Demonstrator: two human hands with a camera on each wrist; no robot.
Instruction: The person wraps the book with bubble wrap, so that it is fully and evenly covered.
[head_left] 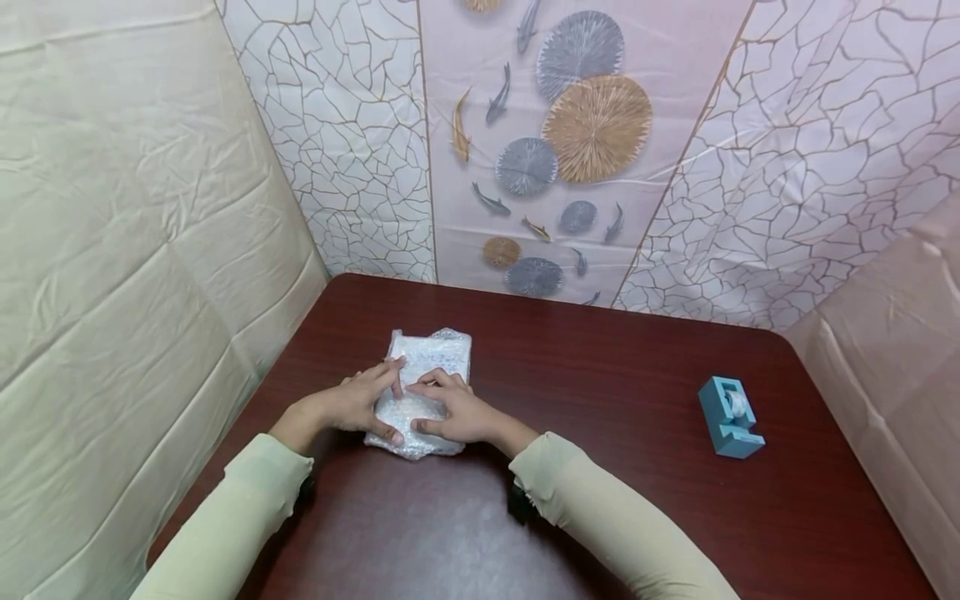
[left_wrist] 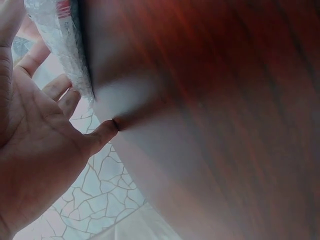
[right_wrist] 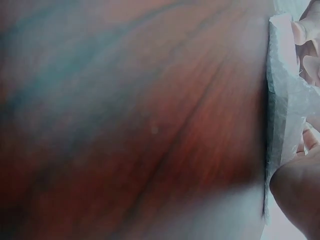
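A flat bubble-wrapped package lies on the dark red table, slightly left of its middle in the head view. My left hand rests on its left side, thumb spread away from the fingers. Over the right side lies my right hand, fingers bent a little and the thumb apart, touching the wrap. In the left wrist view the wrapped edge stands beyond the left hand. The right wrist view shows the package's side with fingertips against it. What is inside the wrap is hidden.
A blue tape dispenser with a roll of clear tape stands on the table to the right. Fabric-covered walls close in the left, back and right sides of the table.
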